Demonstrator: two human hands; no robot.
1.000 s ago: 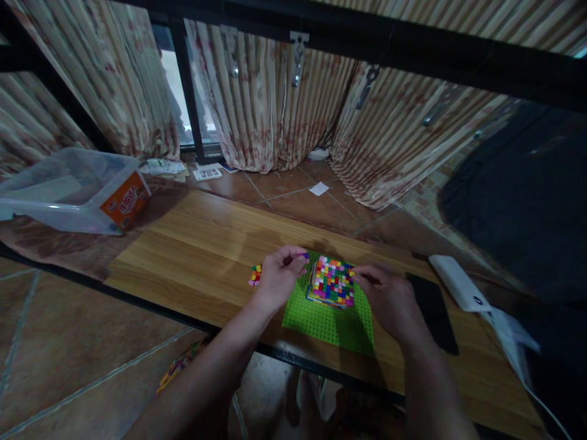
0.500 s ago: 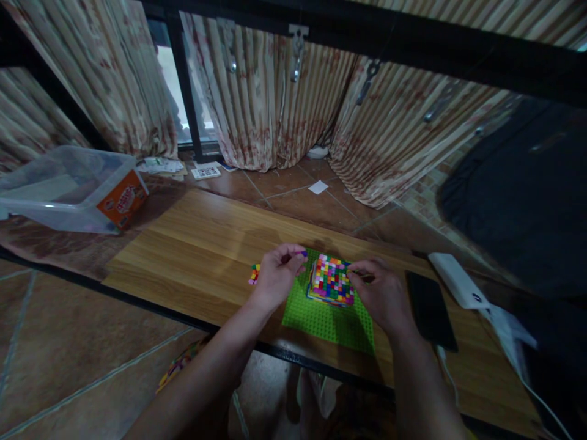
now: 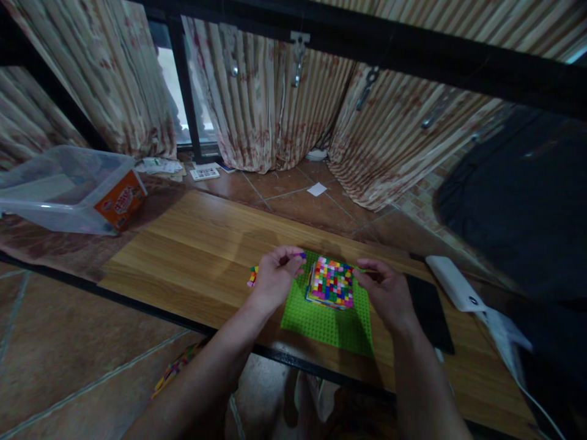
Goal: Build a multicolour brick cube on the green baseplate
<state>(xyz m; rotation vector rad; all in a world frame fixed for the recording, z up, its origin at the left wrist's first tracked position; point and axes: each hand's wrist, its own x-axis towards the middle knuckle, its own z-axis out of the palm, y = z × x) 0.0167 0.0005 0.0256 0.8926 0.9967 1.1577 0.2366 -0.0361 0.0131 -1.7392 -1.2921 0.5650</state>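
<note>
A square block of many-coloured small bricks stands on a green studded baseplate. My left hand is beside its left edge, thumb and finger pinched on a small purple brick. Just off the block's right side, my right hand hovers with thumb and forefinger slightly apart. Nothing shows plainly between them. Several loose bricks lie on the table behind my left hand, partly hidden by it.
To the right lie a black phone and a white power bank with a cable. A clear plastic bin with an orange label stands at the far left. The wooden table ends at a dark front edge. Curtains hang behind.
My right hand has drawn back slightly to the right from the block's upper right corner, its fingertips parting. My left hand keeps its pinch on the purple brick, almost still.
</note>
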